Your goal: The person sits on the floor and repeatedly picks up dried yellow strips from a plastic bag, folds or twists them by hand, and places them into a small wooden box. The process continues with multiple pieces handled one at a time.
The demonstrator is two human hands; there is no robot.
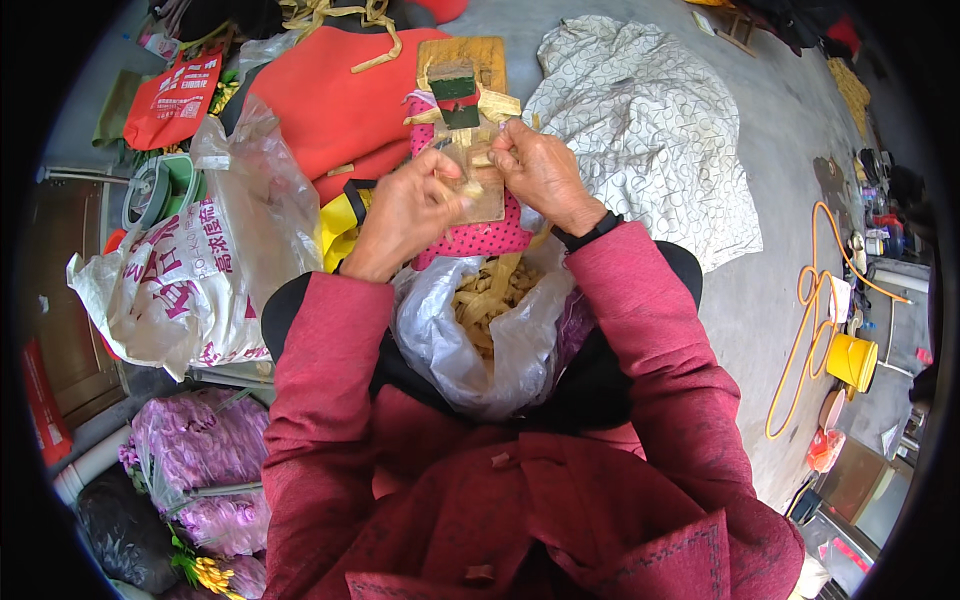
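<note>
My left hand [411, 214] is raised over a small wooden board, its fingertips pinching a pale, blurred strip [469, 189]. Just right of it, my right hand [544, 169] has thumb and forefinger closed at the edge of a tan dried strip [481, 155]. Something thin and see-through, too blurred to name, spans the gap between both hands. Beyond them a dark green block with a red band [457, 112] stands on the board, with flat fibre pieces [499, 103] beside it. Under the board lies pink dotted cloth [480, 241]. An open plastic bag [442, 360] in my lap holds curled dried strips [499, 296].
Orange-red cloth [322, 105] and a printed woven sack [202, 285] lie to the left. White patterned cloth [652, 127] is spread on the floor at right. Farther right are an orange hose [806, 330] and a yellow bucket [852, 363]. Bagged purple flowers [202, 450] stand lower left.
</note>
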